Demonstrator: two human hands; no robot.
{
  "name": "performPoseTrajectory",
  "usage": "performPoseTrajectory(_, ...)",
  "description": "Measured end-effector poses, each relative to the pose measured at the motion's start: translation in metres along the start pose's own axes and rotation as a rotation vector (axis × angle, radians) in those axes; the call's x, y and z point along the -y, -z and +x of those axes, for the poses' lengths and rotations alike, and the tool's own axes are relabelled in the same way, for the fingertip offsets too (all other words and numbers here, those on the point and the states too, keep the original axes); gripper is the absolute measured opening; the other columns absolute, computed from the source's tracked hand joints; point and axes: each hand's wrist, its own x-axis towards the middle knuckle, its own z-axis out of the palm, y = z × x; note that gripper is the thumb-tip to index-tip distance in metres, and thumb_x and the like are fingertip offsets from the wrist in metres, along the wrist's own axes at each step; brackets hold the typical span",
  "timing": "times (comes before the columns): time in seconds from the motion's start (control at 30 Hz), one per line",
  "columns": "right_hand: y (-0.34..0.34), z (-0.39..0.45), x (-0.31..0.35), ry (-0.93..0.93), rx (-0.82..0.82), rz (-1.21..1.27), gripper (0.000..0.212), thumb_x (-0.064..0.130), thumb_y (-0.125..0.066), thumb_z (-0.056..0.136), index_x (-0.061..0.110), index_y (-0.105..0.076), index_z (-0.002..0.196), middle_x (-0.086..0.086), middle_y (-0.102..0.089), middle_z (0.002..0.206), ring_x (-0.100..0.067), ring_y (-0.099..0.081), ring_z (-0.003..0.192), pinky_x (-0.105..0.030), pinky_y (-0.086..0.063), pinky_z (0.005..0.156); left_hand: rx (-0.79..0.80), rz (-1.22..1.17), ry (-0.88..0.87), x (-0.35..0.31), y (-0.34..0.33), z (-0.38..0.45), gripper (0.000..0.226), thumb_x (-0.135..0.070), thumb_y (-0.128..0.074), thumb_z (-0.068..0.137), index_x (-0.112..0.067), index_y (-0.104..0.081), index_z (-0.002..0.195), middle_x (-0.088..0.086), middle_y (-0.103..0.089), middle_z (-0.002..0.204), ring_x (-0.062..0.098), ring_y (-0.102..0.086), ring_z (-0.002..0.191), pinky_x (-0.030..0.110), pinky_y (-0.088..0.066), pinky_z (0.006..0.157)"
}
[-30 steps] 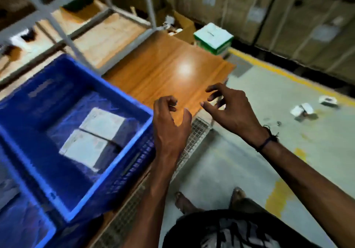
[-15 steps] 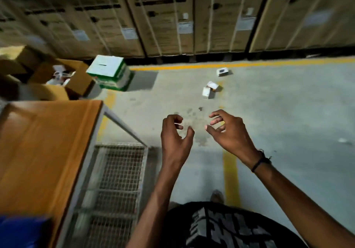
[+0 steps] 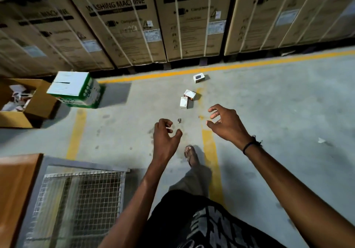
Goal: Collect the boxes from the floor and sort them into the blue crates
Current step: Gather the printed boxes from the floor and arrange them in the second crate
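Observation:
Three small white boxes lie on the grey concrete floor ahead of me. One box (image 3: 184, 102) and a second box (image 3: 189, 94) touch each other; the third box (image 3: 199, 78) sits farther off, near the yellow floor line. My left hand (image 3: 165, 138) hovers below them, fingers curled and apart, holding nothing. My right hand (image 3: 226, 123) is to the right of it, fingers spread, empty too. No blue crate is in view.
A green and white carton (image 3: 75, 89) and an open cardboard box (image 3: 32, 103) stand at left. Tall washing machine cartons (image 3: 188, 20) line the back. A wooden tabletop (image 3: 17, 188) with a wire mesh frame (image 3: 80, 199) is at lower left. A small scrap (image 3: 179, 120) lies on the floor.
My view has swung away from the blue crate and table toward the floor. The small boxes now lie closer ahead, and both empty hands have spread apart.

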Motion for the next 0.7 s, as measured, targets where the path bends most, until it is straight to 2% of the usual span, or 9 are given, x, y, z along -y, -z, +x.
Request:
performPoseTrajectory(0.1, 0.0, 0.078, -0.01, -0.012, 0.07, -0.075, 0.035, 0.032, -0.076, 0.081, 0.034, -0.06, 0.112, 0.013, -0.065, 0.097, -0.016, -0.064, 0.078, -0.036, -0.057, 0.082, 0.015, 0.062, 0.061, 0.012, -0.021, 0.071, 0.034, -0.016, -0.076, 0.084, -0.01, -0.054, 0.109, 0.004, -0.054, 0.112, 0.016, -0.062, 0.084, 0.007, -0.039, 0.066)
performPoseTrajectory(0.17, 0.001, 0.121, -0.017, -0.04, 0.117, -0.103, 0.036, 0.031, -0.077, 0.082, 0.032, -0.06, 0.113, 0.011, -0.064, 0.098, -0.018, -0.064, 0.08, -0.036, -0.056, 0.082, 0.047, 0.098, 0.143, 0.022, -0.034, 0.112, 0.034, -0.015, -0.075, 0.085, -0.008, -0.054, 0.111, 0.007, -0.052, 0.112, 0.019, -0.061, 0.083, 0.005, -0.039, 0.062)
performPoseTrajectory(0.23, -0.002, 0.156, -0.027, -0.055, 0.16, -0.145, 0.038, 0.03, -0.077, 0.082, 0.03, -0.059, 0.116, 0.008, -0.064, 0.101, -0.021, -0.065, 0.083, -0.036, -0.055, 0.084, 0.074, 0.123, 0.194, 0.033, -0.043, 0.143, 0.033, -0.015, -0.075, 0.085, -0.009, -0.054, 0.111, 0.009, -0.052, 0.113, 0.02, -0.06, 0.081, 0.01, -0.04, 0.063)
performPoseTrajectory(0.3, -0.006, 0.193, -0.039, -0.073, 0.223, -0.196, 0.045, 0.029, -0.075, 0.083, 0.029, -0.055, 0.123, 0.005, -0.062, 0.108, -0.024, -0.066, 0.092, -0.038, -0.054, 0.088, 0.11, 0.145, 0.25, 0.044, -0.053, 0.177, 0.034, -0.017, -0.074, 0.086, -0.01, -0.054, 0.112, 0.01, -0.052, 0.114, 0.021, -0.06, 0.08, 0.022, -0.044, 0.07)
performPoseTrajectory(0.37, -0.009, 0.222, -0.049, -0.075, 0.266, -0.245, 0.051, 0.029, -0.073, 0.084, 0.03, -0.05, 0.13, 0.002, -0.058, 0.117, -0.026, -0.064, 0.099, -0.039, -0.053, 0.092, 0.143, 0.192, 0.289, 0.054, -0.06, 0.205, 0.036, -0.018, -0.075, 0.085, -0.009, -0.053, 0.113, 0.011, -0.052, 0.116, 0.022, -0.059, 0.079, 0.029, -0.047, 0.075)
performPoseTrajectory(0.47, -0.006, 0.266, -0.061, -0.095, 0.305, -0.294, 0.059, 0.03, -0.073, 0.084, 0.029, -0.044, 0.136, -0.005, -0.054, 0.126, -0.028, -0.064, 0.102, -0.041, -0.053, 0.092, 0.206, 0.263, 0.345, 0.064, -0.07, 0.242, 0.042, -0.019, -0.075, 0.084, -0.005, -0.052, 0.116, 0.014, -0.052, 0.118, 0.028, -0.058, 0.087, 0.028, -0.044, 0.078)
performPoseTrajectory(0.6, 0.002, 0.33, -0.072, -0.073, 0.401, -0.41, 0.064, 0.028, -0.072, 0.086, 0.026, -0.039, 0.141, -0.011, -0.049, 0.133, -0.032, -0.065, 0.102, -0.044, -0.053, 0.092, 0.232, 0.289, 0.436, 0.061, -0.081, 0.288, 0.046, -0.021, -0.075, 0.085, -0.004, -0.051, 0.121, 0.016, -0.049, 0.124, 0.026, -0.053, 0.084, 0.028, -0.043, 0.081)
performPoseTrajectory(0.7, 0.009, 0.383, -0.075, -0.052, 0.455, -0.461, 0.065, 0.027, -0.071, 0.087, 0.023, -0.039, 0.143, -0.013, -0.047, 0.133, -0.036, -0.062, 0.106, -0.045, -0.053, 0.092, 0.227, 0.301, 0.479, 0.056, -0.094, 0.32, 0.048, -0.023, -0.075, 0.086, -0.005, -0.05, 0.123, 0.017, -0.048, 0.126, 0.031, -0.056, 0.087, 0.029, -0.044, 0.082)
